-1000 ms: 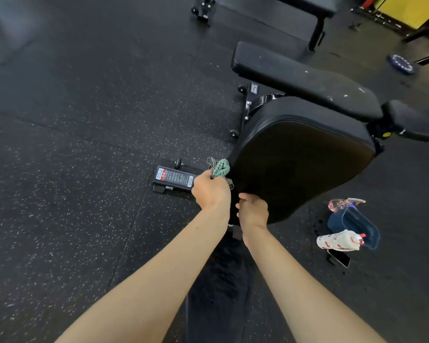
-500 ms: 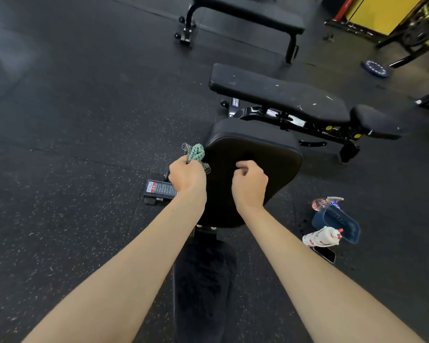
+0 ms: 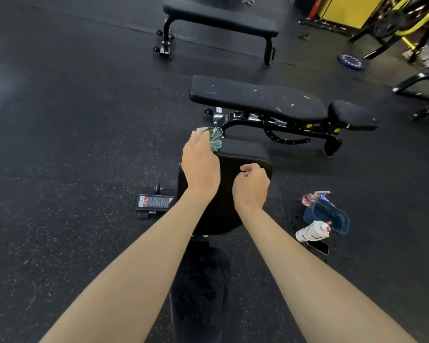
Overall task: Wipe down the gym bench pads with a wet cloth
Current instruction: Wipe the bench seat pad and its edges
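Left of the raised pad [image 3: 243, 154] the rubber floor [image 3: 60, 125] lies open, save the bench's labelled foot [image 3: 154, 203] just beside it. Close beyond the pad's far edge another bench [image 3: 258, 100] stands across the way. To the right, a blue tub [image 3: 342, 222], bottle [image 3: 312, 230] and phone [image 3: 318, 247] crowd the floor.

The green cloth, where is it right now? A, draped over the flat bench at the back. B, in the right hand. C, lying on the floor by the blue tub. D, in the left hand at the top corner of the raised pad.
D: the left hand grips the green cloth against the top left corner of the raised pad.
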Available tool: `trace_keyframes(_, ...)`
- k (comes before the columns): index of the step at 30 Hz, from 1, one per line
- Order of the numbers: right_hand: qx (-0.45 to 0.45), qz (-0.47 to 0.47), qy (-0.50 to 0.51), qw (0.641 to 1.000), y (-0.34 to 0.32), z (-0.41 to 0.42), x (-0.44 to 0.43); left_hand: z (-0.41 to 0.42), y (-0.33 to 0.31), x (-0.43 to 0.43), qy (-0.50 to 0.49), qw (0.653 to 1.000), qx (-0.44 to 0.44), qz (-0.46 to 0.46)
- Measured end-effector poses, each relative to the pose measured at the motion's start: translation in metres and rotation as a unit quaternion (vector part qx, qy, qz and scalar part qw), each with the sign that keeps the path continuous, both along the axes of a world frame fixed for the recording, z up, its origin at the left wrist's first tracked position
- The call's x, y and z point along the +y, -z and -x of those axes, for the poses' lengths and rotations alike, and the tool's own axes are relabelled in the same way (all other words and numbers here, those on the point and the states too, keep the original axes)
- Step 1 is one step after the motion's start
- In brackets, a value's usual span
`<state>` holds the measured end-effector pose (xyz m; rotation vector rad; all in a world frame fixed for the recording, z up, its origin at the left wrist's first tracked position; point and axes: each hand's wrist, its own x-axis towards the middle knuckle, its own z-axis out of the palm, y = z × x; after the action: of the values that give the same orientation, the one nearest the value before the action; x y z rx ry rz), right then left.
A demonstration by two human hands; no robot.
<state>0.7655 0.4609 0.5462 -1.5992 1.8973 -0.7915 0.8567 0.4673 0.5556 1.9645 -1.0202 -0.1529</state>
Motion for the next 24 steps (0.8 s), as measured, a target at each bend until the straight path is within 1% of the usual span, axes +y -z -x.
trace_keyframes(2,-0.007,-0.003,0.009,1.000,-0.002,0.013,-0.006,0.021,-0.004,-0.009,0.015,0.999,-0.034,0.009)
trace_keyframes(4,-0.015,-0.001,0.020,1.000,-0.002,0.026,-0.012,0.048,-0.007,-0.016,0.069,0.996,-0.064,0.011)
trace_keyframes(7,-0.021,-0.014,0.058,0.998,-0.001,0.047,-0.016,0.078,-0.010,-0.023,0.108,0.991,-0.077,-0.001)
trace_keyframes(9,-0.013,-0.019,0.065,0.998,-0.001,0.060,-0.017,0.085,-0.008,-0.029,0.140,0.987,-0.076,-0.009)
trace_keyframes(10,-0.011,-0.018,0.063,0.998,-0.001,0.064,-0.018,0.084,-0.007,-0.031,0.158,0.985,-0.073,-0.013)
trace_keyframes(12,-0.007,-0.009,0.056,0.998,-0.005,0.067,-0.020,0.078,-0.011,-0.032,0.205,0.978,-0.033,-0.010)
trace_keyframes(14,-0.003,0.010,0.046,0.999,-0.009,0.064,-0.020,0.066,-0.018,-0.025,0.229,0.973,0.011,0.027)
trace_keyframes(15,0.002,0.024,0.035,0.999,-0.011,0.060,-0.020,0.056,-0.022,-0.020,0.206,0.977,0.021,0.056)
trace_keyframes(17,0.015,0.061,0.007,0.998,-0.015,0.049,-0.020,0.026,-0.021,-0.015,0.108,0.990,0.022,0.092)
trace_keyframes(18,0.022,0.079,-0.008,0.997,-0.016,0.043,-0.018,0.011,-0.016,-0.012,0.065,0.995,0.000,0.076)
trace_keyframes(19,0.031,0.093,-0.020,0.995,-0.016,0.035,-0.018,-0.002,-0.010,-0.010,0.050,0.997,-0.033,0.042)
trace_keyframes(21,0.053,0.108,-0.040,0.992,-0.015,0.020,-0.014,-0.012,-0.003,-0.005,0.100,0.991,-0.089,-0.021)
trace_keyframes(22,0.064,0.112,-0.047,0.991,-0.014,0.013,-0.012,-0.009,-0.003,-0.004,0.141,0.985,-0.097,-0.032)
trace_keyframes(24,0.088,0.125,-0.047,0.987,-0.010,0.001,-0.007,0.000,-0.006,-0.004,0.229,0.970,-0.078,-0.031)
